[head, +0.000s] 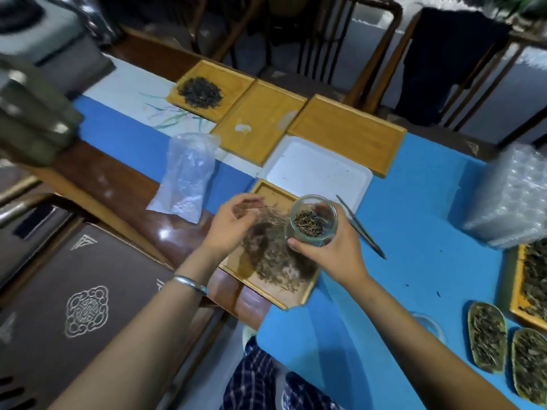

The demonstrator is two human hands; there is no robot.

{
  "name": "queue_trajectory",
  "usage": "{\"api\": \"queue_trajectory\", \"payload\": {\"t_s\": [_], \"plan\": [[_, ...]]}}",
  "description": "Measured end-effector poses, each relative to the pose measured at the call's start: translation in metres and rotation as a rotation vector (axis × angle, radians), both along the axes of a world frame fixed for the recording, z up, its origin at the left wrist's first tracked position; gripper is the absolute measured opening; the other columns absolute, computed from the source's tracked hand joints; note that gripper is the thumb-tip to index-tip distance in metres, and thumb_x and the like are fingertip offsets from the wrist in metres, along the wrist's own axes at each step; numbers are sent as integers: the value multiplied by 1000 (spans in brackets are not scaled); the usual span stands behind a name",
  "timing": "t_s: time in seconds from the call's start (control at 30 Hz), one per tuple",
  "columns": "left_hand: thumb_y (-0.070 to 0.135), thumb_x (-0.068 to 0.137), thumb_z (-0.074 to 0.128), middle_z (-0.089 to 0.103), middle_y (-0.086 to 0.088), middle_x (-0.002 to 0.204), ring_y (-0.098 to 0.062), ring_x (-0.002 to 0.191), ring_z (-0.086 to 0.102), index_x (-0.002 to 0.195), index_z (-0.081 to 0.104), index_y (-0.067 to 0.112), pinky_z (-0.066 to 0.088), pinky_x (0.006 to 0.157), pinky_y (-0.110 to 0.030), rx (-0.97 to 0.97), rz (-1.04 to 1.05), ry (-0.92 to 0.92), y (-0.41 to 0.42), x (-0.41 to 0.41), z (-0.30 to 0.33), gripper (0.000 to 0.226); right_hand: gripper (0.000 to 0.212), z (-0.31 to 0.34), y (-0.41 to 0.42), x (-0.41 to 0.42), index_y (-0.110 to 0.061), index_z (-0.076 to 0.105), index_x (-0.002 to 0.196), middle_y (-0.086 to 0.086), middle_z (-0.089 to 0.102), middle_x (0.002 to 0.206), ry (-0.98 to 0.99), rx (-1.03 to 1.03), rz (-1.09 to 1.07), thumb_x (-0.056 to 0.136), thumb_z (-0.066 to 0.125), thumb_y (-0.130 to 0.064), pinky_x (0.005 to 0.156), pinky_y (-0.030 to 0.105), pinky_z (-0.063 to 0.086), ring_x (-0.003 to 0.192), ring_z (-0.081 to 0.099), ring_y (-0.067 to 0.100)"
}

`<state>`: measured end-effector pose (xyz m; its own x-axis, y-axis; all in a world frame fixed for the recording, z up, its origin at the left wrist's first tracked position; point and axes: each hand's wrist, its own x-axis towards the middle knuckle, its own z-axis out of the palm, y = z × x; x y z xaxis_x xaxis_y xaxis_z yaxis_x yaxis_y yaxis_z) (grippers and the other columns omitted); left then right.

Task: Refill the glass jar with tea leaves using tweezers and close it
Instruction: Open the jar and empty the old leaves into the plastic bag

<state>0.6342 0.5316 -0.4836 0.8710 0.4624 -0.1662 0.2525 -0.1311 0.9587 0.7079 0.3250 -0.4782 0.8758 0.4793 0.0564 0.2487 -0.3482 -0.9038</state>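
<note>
The right hand point(334, 250) gripped the open glass jar point(312, 221), the left hand point(233, 220) pinched loose tea leaves point(275, 255); better take the tweezers point(362, 227) lying just beyond the right hand.

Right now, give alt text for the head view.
The right hand grips an open glass jar of tea leaves over a wooden tray of loose tea; the left hand pinches leaves. Tweezers lie unused on the blue cloth.

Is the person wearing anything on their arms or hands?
Both arms are bare, with no sleeves or gloves showing. The left hand has a thin silver metal bangle around its wrist. The right hand wears nothing visible.
</note>
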Motion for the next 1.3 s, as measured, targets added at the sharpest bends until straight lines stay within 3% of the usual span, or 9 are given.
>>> {"api": "queue_trajectory", "payload": {"t_s": [0.2, 0.47, 0.67, 0.8, 0.93, 1.07, 1.17, 1.23, 1.3], "plan": [[13, 88, 72, 70, -1, 97, 4, 84, 64, 109, 67, 7, 49, 79, -13, 121, 350, 1, 107, -11, 3, 22, 69, 7, 79, 3, -55, 43, 107, -41, 55, 106, 3, -40, 63, 54, 86, -53, 74, -1, 37, 100, 52, -18], [43, 77, 79, 58, -3, 133, -20, 123, 51, 132, 56, 17, 40, 101, -33, 369, 385, 98, 185, 6, -18, 65, 69, -8, 165, 13, -45, 49, 111, -33, 60, 108, 42, -5, 33, 55, 89, -47, 77, 2, 42, 100, 57, -11], [76, 69, 65, 24, -13, 158, -29, 147, 20, 152, 16, 40, 27, 116, -53, 278, 276, 338, 196, 39, -43, 104, 75, -22, 191, 22, -43, 47, 114, -37, 56, 110, 35, -85, -6, 51, 86, -58, 77, -1, 39, 101, 54, -15], [75, 63, 71, 23, -19, 156, -37, 145, 24, 151, -2, 47, 34, 111, -56, 257, 227, 424, 201, 48, -57, 117, 76, -27, 195, 25, -40, 48, 114, -33, 58, 109, 41, -114, -29, 51, 86, -58, 79, 3, 42, 101, 55, -13], [58, 72, 78, 44, -22, 143, -41, 132, 42, 155, 4, 33, 42, 102, -47, 310, 179, 444, 203, 47, -69, 114, 76, -30, 194, 27, -38, 49, 115, -29, 60, 108, 53, -122, -50, 51, 86, -55, 85, 18, 46, 102, 56, -9], [44, 80, 77, 55, -7, 135, -26, 121, 54, 150, 26, 26, 49, 95, -40, 251, 159, 276, 201, 39, -70, 89, 75, -27, 187, 29, -46, 46, 113, -36, 57, 108, 67, -123, -70, 51, 86, -57, 80, 7, 40, 103, 53, -14], [44, 79, 78, 58, 9, 110, 9, 99, 55, 146, 35, 26, 40, 78, -7, 196, 200, 181, 188, 31, -62, 81, 75, -21, 175, 28, -47, 44, 113, -37, 56, 107, 76, -113, -96, 52, 86, -57, 77, 1, 39, 103, 52, -16], [41, 80, 79, 55, 19, 101, 24, 91, 51, 143, 39, 27, 37, 69, 4, 150, 187, 109, 176, 26, -57, 76, 76, -16, 164, 27, -44, 45, 115, -32, 58, 109, 82, -106, -124, 52, 85, -60, 81, 7, 41, 105, 53, -13], [40, 79, 79, 54, 19, 104, 20, 97, 52, 142, 40, 30, 40, 74, -1, 93, 123, 71, 162, 23, -50, 74, 78, -11, 147, 24, -40, 46, 117, -25, 59, 112, 79, -96, -166, 52, 83, -62, 86, 18, 44, 106, 55, -7]]}}
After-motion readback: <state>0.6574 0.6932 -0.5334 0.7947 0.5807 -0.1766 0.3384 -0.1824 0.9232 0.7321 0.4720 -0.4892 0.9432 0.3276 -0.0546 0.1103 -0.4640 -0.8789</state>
